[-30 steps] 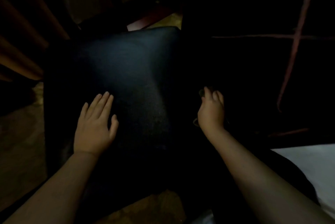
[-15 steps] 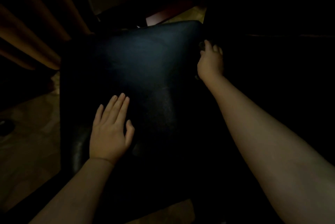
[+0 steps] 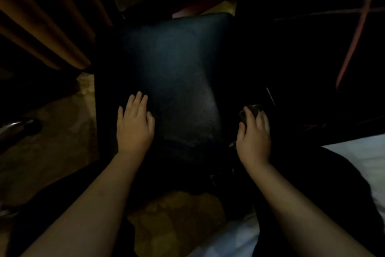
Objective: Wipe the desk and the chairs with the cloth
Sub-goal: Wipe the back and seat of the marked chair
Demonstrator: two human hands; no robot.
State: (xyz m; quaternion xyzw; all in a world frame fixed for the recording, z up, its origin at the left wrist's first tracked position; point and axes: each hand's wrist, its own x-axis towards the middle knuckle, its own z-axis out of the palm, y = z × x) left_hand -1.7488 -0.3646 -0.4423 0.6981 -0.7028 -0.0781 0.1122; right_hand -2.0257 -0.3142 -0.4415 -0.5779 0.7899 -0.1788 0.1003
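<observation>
Wiping: our right hand (image 3: 253,139) presses the dark cloth (image 3: 251,111) on the chair seat (image 3: 177,69), right edge.
Grip: fingers flat over cloth, not clenched.
Bracing: our left hand (image 3: 134,124) spread flat, holding nothing.
Risk: we judge the loosely held cloth could slip off that edge.

We log the seat (image 3: 175,65) as black with a dull blue sheen and fine pale speckle. Cloth (image 3: 251,111) dark, mottled olive-grey. Curtain (image 3: 41,33) orange-brown in vertical folds. Floor (image 3: 54,142) tan, blotchy pattern. Sheet (image 3: 358,152) white. Thin red lines (image 3: 354,48) cross the black area at right.
</observation>
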